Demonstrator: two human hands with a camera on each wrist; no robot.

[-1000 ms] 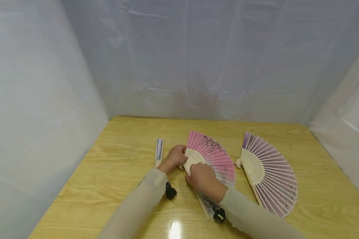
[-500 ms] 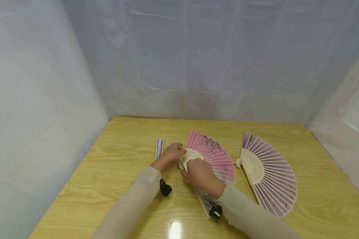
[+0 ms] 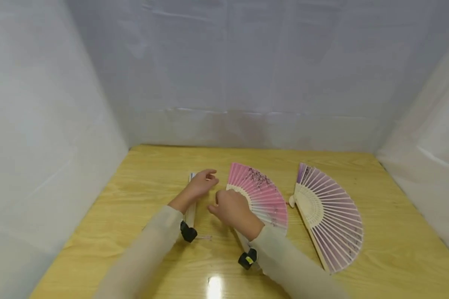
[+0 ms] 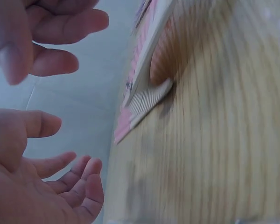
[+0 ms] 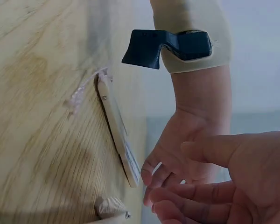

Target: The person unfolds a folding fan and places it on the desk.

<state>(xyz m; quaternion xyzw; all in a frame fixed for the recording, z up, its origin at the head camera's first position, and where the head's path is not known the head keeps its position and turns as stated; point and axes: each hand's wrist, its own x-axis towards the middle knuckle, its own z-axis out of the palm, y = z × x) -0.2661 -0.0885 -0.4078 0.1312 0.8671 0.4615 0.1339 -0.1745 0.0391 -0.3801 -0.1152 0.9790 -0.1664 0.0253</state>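
Note:
A pink folding fan (image 3: 262, 187) lies spread on the wooden table, its dark branch print showing. Just over its pale pivot end is my right hand (image 3: 233, 209), fingers loosely bent and holding nothing, hiding part of the ribs. My left hand (image 3: 203, 182) hovers left of the fan, fingers relaxed and apart from it. Under the left wrist lies a closed folding fan (image 3: 191, 216), partly covered by the arm. The right wrist view shows this closed fan (image 5: 114, 123) on the table with a pale tassel (image 5: 77, 97) at its end. Both hands face each other there.
To the right, a purple folding fan (image 3: 331, 216) is spread on the table (image 3: 396, 241). Pale sheeting (image 3: 247, 74) hangs behind the table and at both sides. A black wrist camera (image 3: 188, 231) sits on each sleeve.
Both hands have come away from the pink fan and shifted left. The left forearm now covers more of the closed fan. The head view has turned slightly.

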